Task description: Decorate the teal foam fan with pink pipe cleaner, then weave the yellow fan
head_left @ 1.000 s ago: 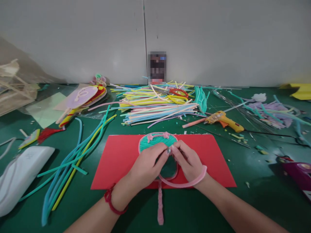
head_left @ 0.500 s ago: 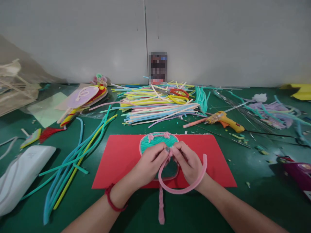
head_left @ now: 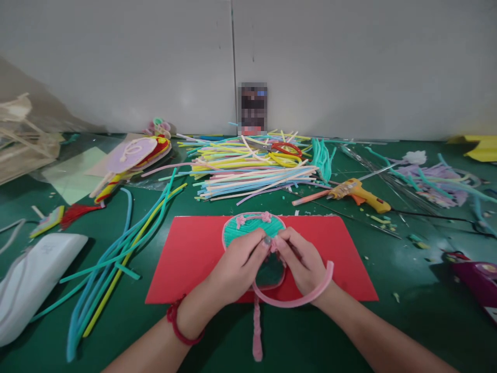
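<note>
Both of my hands meet over a round fan [head_left: 254,224] with a teal face, a pink rim and small pink flowers near its top. My left hand [head_left: 244,259] and my right hand [head_left: 305,259] are closed, pinching a pink pipe cleaner [head_left: 293,303] between thumbs and forefingers. Its free end curves down and around to my right wrist. The fan lies on a red sheet [head_left: 186,259], and its pink wrapped handle [head_left: 257,331] points toward me. My fingers hide part of the fan's middle.
Behind the sheet lies a pile of coloured pipe cleaners [head_left: 252,178] with scissors [head_left: 285,153] on top. A yellow glue gun [head_left: 359,194] rests at right. At left are loose blue and green pipe cleaners [head_left: 116,254], a white device [head_left: 39,282] and another fan [head_left: 134,153].
The pipe cleaner's loop has dropped lower behind my left hand, and its free end has swung slightly right and down. Both hands stay pinched in nearly the same spot.
</note>
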`<state>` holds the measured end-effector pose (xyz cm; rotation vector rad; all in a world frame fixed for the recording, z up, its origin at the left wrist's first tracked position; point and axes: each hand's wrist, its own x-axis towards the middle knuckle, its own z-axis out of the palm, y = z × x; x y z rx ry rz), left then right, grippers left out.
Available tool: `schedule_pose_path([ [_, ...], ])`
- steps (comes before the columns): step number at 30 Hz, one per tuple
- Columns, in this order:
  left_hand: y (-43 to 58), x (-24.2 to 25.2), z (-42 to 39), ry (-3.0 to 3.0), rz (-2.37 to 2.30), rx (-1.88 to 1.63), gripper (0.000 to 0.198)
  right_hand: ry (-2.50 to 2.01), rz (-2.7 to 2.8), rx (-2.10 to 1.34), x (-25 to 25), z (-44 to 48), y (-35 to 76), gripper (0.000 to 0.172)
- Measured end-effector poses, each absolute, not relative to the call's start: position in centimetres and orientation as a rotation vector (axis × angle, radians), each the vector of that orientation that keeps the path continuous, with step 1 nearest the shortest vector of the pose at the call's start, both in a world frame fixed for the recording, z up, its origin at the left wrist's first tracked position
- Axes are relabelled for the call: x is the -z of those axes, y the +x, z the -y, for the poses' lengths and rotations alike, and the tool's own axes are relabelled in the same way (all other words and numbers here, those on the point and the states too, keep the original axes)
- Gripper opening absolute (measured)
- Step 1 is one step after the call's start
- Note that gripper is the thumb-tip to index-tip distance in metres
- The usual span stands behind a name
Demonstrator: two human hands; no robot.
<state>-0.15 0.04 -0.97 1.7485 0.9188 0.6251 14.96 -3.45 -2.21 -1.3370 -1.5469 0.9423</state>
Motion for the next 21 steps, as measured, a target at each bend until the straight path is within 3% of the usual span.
schedule_pose_path([
  [10, -0.3, 0.92, 0.03, 2.064, -0.966, -0.61, 0.028, -1.339, 1.538, -0.918, 2.24, 3.56, 14.8, 0.024],
  [21, 0.15, 0.63, -0.04, 1.665, -0.884, -0.554, 0.035, -1.263, 1.304, -1.215, 2.15, 3.25, 15.07, 0.034],
])
